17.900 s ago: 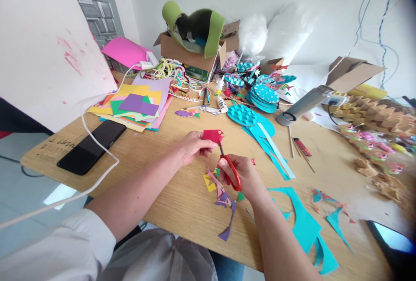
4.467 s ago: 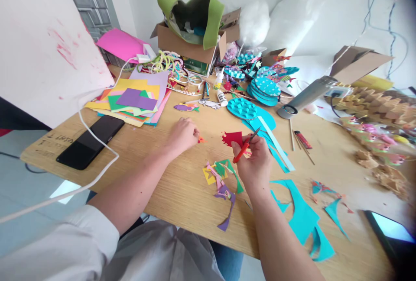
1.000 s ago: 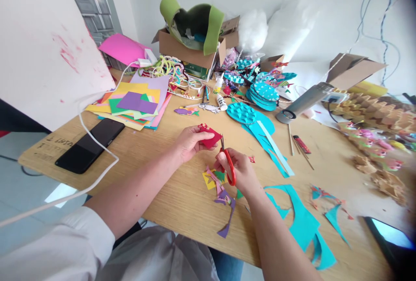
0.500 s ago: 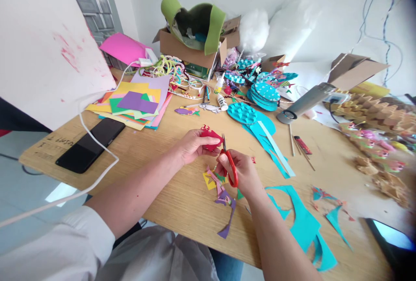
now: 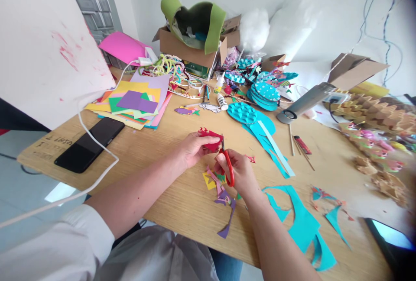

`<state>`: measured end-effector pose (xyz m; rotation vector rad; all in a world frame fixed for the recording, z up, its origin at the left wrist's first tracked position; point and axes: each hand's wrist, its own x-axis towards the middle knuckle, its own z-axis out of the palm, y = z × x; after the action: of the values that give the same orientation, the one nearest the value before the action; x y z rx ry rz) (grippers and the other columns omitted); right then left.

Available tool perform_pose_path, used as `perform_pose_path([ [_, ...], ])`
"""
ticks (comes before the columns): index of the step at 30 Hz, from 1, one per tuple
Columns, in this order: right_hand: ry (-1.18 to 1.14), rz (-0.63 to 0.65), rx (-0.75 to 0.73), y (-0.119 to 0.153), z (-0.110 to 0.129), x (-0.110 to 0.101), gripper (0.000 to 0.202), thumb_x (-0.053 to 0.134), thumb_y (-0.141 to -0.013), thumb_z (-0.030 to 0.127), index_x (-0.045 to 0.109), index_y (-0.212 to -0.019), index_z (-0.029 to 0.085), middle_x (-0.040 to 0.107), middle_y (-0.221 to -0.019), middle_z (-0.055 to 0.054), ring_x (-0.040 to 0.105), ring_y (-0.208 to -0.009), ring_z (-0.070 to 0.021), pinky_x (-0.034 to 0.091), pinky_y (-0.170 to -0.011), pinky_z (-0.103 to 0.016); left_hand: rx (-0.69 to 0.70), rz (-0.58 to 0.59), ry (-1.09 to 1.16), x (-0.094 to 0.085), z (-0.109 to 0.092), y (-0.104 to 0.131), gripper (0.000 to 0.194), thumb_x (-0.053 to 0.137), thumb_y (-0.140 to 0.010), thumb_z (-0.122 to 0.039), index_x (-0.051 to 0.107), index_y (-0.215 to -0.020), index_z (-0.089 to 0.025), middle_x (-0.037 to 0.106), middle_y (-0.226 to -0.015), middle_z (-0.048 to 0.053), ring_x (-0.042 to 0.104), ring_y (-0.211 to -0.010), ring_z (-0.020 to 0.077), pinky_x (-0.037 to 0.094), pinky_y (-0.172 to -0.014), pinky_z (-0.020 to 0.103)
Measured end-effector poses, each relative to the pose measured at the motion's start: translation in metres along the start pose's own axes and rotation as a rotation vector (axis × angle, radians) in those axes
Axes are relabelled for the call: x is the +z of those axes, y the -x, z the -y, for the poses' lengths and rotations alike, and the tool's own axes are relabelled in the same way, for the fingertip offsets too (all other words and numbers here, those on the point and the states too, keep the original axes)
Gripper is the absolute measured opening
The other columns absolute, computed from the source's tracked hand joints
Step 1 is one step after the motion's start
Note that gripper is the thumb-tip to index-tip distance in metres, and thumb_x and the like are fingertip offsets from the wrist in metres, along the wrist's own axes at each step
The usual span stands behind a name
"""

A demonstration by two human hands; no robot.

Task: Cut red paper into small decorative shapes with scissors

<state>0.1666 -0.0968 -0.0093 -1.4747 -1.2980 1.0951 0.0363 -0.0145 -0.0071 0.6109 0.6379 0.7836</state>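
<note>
My left hand [image 5: 197,147] pinches a small piece of red paper [image 5: 210,138] between thumb and fingers; its far edge is cut into a jagged, curly outline. My right hand [image 5: 241,169] is closed round the red handles of a pair of scissors [image 5: 230,169]. Their blades point away from me and meet the paper's right edge. Below the hands lie purple scraps [image 5: 226,229], with pink, yellow and green bits beside them. A small red scrap [image 5: 251,159] rests just beyond my right hand.
Turquoise offcuts [image 5: 305,224] lie right of my right forearm. A black phone [image 5: 89,144] and stacked coloured paper [image 5: 136,103] are on the left, crossed by a white cable [image 5: 97,142]. Farther back are paper fish [image 5: 186,111], a glue bottle [image 5: 222,102] and a metal flask [image 5: 305,103].
The red paper has turned slightly in my left hand, its jagged edge now lower and farther left. My right hand and the scissors have shifted a little left.
</note>
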Motion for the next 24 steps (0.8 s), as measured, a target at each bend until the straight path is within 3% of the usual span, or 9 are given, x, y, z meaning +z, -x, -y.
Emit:
perform_pose_path([
  [24, -0.003, -0.019, -0.021, 0.0001, -0.0021, 0.0006, 0.047, 0.066, -0.075, 0.062, 0.053, -0.066, 0.018, 0.061, -0.052, -0.002, 0.055, -0.046, -0.0135, 0.042, -0.044, -0.023, 0.001, -0.002, 0.005, -0.0011, 0.0031, -0.0005, 0.021, 0.079, -0.055, -0.016, 0.066, -0.069, -0.011, 0.065, -0.068, 0.002, 0.059, -0.064, 0.0107, 0.045, -0.064, 0.024],
])
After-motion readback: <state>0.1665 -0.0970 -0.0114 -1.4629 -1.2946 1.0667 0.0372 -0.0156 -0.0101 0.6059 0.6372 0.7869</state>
